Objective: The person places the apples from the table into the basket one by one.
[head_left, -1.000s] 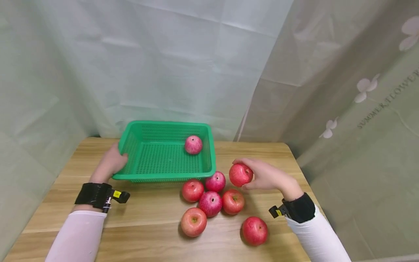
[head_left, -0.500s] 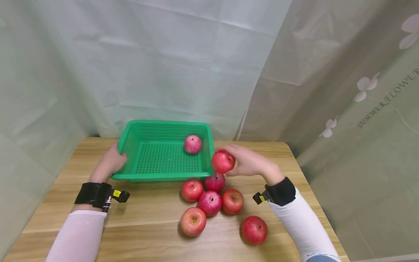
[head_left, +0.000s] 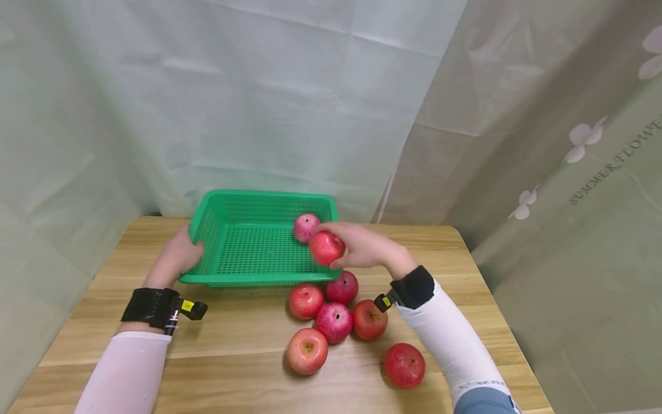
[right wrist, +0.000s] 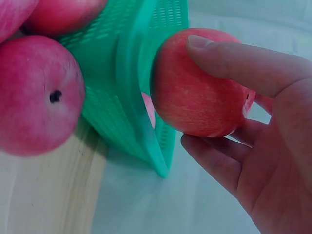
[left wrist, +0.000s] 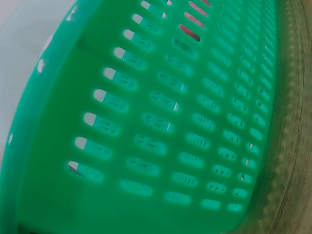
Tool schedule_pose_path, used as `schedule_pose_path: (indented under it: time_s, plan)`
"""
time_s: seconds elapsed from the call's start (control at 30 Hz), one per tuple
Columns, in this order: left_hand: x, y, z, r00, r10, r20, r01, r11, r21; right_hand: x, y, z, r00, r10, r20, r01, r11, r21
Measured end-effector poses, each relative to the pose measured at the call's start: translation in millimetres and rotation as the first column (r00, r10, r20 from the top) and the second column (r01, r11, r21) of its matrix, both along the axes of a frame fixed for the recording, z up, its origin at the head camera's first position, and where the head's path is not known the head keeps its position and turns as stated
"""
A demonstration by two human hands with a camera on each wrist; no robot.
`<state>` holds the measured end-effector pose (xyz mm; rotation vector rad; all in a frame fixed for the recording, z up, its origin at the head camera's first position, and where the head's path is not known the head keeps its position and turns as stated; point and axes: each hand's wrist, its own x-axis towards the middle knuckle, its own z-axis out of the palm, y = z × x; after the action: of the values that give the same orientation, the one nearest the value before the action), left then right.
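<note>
In the head view, my left hand grips the left rim of a green plastic basket. Only the perforated basket wall fills the left wrist view; the hand itself is out of sight there. My right hand holds a red apple at the basket's right end, above its rim. Thumb and fingers curl round this apple in the right wrist view. Another pinkish apple sits inside the basket at the right, partly covered by the held one.
Several apples lie on the wooden table in front of the basket, among them a red apple and a dark pink apple. One red apple lies apart at the right. A pale curtain hangs behind the table.
My right hand has carried its apple leftward from beside the basket to over the right end of it. My left hand and the basket stay put.
</note>
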<state>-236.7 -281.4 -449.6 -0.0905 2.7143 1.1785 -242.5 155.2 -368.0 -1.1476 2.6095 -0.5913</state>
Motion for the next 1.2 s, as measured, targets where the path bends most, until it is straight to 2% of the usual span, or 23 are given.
schedule_pose_path:
  time_s: [0.23, 0.43, 0.63, 0.9, 1.2]
  plan:
    - [-0.1, 0.0, -0.3, 1.000, 0.005, 0.009, -0.005, 1.000, 0.013, -10.4, -18.7, -10.8, 1.000, -0.001, 0.010, 0.001, 1.000, 0.032]
    - [0.7, 0.9, -2.5, 1.000, 0.008, 0.011, -0.008, 1.000, 0.024, -16.6, -30.1, -18.5, 0.999, 0.039, 0.012, -0.040, 0.994, 0.104]
    - [1.3, 1.1, -2.0, 1.000, 0.011, 0.003, -0.011, 1.000, 0.019, -21.8, -38.7, -22.5, 0.995, 0.102, -0.004, -0.100, 0.981, 0.168]
    - [-0.4, 0.4, -0.6, 1.000, 0.005, 0.003, -0.005, 1.000, 0.031, -28.1, -47.3, -30.2, 0.992, 0.122, -0.021, -0.113, 0.963, 0.244]
    - [0.3, 1.2, -1.5, 1.000, 0.004, 0.001, -0.004, 0.999, 0.031, -29.4, -56.3, -37.0, 0.992, 0.123, 0.002, -0.117, 0.940, 0.321]
